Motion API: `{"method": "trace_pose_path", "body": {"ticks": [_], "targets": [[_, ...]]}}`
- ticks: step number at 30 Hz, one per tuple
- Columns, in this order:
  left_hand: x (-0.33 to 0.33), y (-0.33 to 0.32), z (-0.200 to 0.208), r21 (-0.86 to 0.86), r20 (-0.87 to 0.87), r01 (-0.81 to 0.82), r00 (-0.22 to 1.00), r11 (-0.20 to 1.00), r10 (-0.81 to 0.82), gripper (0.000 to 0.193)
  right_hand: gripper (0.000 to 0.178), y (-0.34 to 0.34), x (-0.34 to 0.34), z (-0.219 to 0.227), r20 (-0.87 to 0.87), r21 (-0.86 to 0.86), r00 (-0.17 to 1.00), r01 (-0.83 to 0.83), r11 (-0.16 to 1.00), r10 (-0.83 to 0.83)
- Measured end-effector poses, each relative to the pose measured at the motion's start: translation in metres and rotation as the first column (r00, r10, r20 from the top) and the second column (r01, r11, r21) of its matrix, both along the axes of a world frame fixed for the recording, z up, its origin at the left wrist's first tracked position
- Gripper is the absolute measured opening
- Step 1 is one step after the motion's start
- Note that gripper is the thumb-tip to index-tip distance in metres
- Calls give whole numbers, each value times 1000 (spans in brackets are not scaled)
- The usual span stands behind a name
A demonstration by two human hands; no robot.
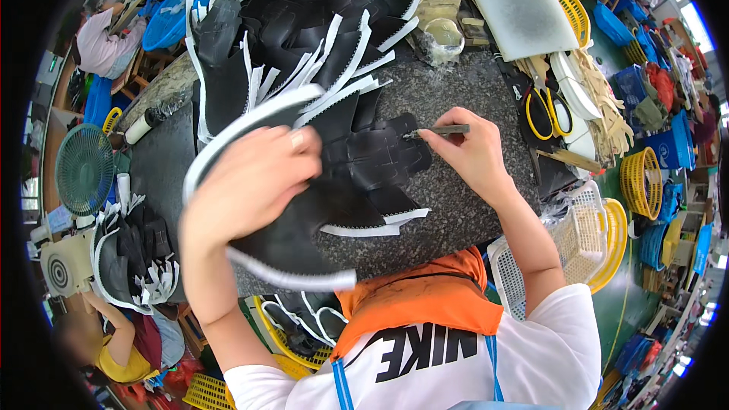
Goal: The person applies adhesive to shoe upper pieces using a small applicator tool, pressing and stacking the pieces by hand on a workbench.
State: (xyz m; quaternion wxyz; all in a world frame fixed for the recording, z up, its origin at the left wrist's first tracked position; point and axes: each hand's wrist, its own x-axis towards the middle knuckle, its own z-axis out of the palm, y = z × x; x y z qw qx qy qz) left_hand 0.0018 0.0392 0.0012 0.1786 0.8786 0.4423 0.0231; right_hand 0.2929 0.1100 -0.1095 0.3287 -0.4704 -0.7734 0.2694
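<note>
My right hand (474,156) pinches a slim, dark pen-like tool (454,129) between thumb and fingers. The tool's tip is at a black leather-like cut piece (387,153) with slits, lying on the dark speckled stone tabletop (486,91). My left hand (254,178) is smeared by motion, its fingers curled over another black piece with a white edge strip (285,231), which is blurred along with it. Beyond both hands, a heap of similar black pieces (304,11) with white toothed edges covers the far left of the table.
Yellow-handled scissors (548,112), a pale board (516,7) and a block with a tape-like roll (443,36) stand at the right and back. A white basket (581,228) is beside my right elbow. Another person (114,334) sits at the lower left, near more black pieces (137,258).
</note>
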Motion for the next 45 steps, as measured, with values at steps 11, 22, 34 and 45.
{"method": "trace_pose_path", "body": {"ticks": [11, 22, 34, 45], "targets": [[13, 38, -115, -56, -10, -12, 1000, 998, 11, 14, 24, -4, -8, -5, -128, -144, 990, 46, 988, -65], [5, 29, -123, 31, 139, -45, 989, 999, 40, 17, 25, -9, -40, -22, -183, -151, 976, -146, 978, 117], [4, 25, -126, 53, 176, -48, 984, 997, 38, 17, 26, -5, -32, -11, 50, 21, 996, -73, 997, 72], [7, 23, -125, 90, 149, -44, 988, 995, 30, 19, 25, -14, -34, -5, -74, -25, 978, -199, 980, 196]]}}
